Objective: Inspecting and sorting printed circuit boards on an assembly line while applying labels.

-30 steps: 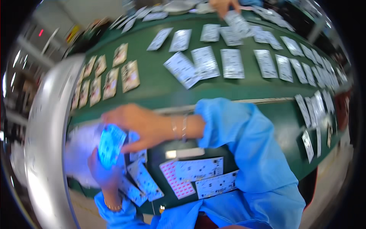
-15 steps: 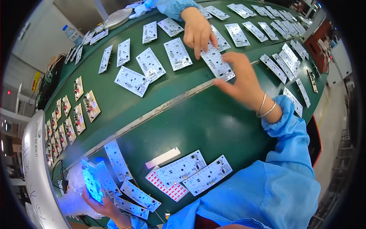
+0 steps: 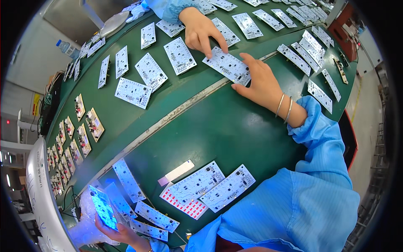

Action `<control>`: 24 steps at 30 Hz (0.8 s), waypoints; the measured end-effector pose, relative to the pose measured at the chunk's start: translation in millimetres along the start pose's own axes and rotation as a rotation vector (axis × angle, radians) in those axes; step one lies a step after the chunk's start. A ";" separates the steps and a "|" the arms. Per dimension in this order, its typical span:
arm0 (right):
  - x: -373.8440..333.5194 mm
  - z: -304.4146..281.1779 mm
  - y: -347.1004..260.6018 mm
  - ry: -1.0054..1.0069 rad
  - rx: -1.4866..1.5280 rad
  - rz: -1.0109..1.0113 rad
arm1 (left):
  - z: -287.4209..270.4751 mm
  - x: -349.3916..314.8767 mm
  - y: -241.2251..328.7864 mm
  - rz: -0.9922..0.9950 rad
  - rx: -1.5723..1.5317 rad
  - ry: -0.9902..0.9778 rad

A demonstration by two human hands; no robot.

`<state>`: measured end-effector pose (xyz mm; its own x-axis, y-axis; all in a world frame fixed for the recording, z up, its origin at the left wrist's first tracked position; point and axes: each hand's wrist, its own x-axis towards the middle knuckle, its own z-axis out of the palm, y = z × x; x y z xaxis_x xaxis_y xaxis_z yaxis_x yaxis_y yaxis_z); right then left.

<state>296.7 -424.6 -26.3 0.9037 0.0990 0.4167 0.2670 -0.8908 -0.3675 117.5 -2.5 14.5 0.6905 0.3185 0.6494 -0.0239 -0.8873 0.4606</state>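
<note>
My left hand [image 3: 122,234], at the lower left, grips a white circuit board [image 3: 103,208] by its lower edge, with thumb and fingers closed on it. Strong blue light falls across that board. Farther out, my right hand [image 3: 263,86] is open, thumb and fingers spread around the near end of another white circuit board [image 3: 226,66]; whether it touches the board I cannot tell. A co-worker's hand [image 3: 202,32] reaches from the far side, its fingertips on the far end of the same board. That board lies by the metal strip [image 3: 184,106].
Near me lie two white boards [image 3: 228,188] over a sheet with red arrow stickers [image 3: 187,206] and a pale strip [image 3: 178,171]. Several boards [image 3: 155,216] lie beside my left hand. Small component boards [image 3: 95,124] stand in rows, left. A silver machine housing [image 3: 42,189] edges the table.
The board between my right hand and the co-worker's hand has turned flatter and sits farther left in view. My left hand still holds its blue-lit board. The whole view has shifted slightly.
</note>
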 end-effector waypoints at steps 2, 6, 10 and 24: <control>-2.0 -0.6 3.3 0.021 0.013 0.007 | 3.7 -0.8 5.2 -0.017 -0.063 0.026; -4.5 -4.4 7.7 0.034 0.010 0.020 | 4.5 -0.2 5.5 0.013 -0.037 0.019; -1.0 -6.7 8.1 0.096 0.071 -0.080 | -2.0 -2.9 2.4 0.040 0.035 0.012; 79.3 59.8 -230.0 -0.010 0.905 -1.230 | 0.4 15.2 -29.1 -0.108 -0.220 0.258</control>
<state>327.1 -185.4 41.6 -0.0232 0.5578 0.8297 0.9354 0.3050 -0.1789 129.0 28.1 10.7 0.4927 0.5052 0.7085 -0.1351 -0.7599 0.6358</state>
